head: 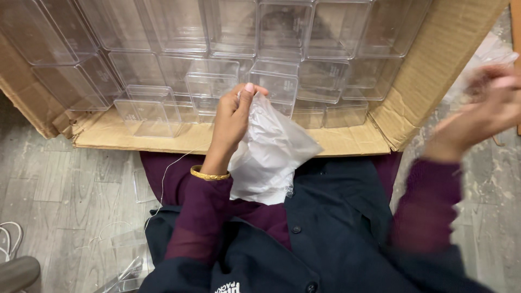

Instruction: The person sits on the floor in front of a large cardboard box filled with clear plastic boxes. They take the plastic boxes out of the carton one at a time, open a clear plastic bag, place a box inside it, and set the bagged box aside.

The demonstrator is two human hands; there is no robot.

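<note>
Head view looks down at a person's lap and the floor. Left hand is raised over the lap, grip pinched on the top edge of a bag, a thin milky plastic one, crumpled. Thumb and fingers press together on the film. Bag hangs down from the pinch, in front of the near edge of a box and above the dark jacket. A gold bangle sits on the left wrist, just above a maroon sleeve.

Right hand is out to the right side, well apart from the bag, heavily motion-blurred. Something pale and clear shows near its fingertips, but cannot tell whether the grip is spread or pinching it.

Box is cardboard, flaps open, lying on the floor ahead of the knees. It is packed with clear plastic cases, rectangular, stacked in rows across the inside. One loose case lies near the box's near left edge, tilted against the others.

Floor is grey wood-look planks. A thin white thread runs down beside the left sleeve. Clear plastic scraps lie at the lower left, and white cord at the left edge.
</note>
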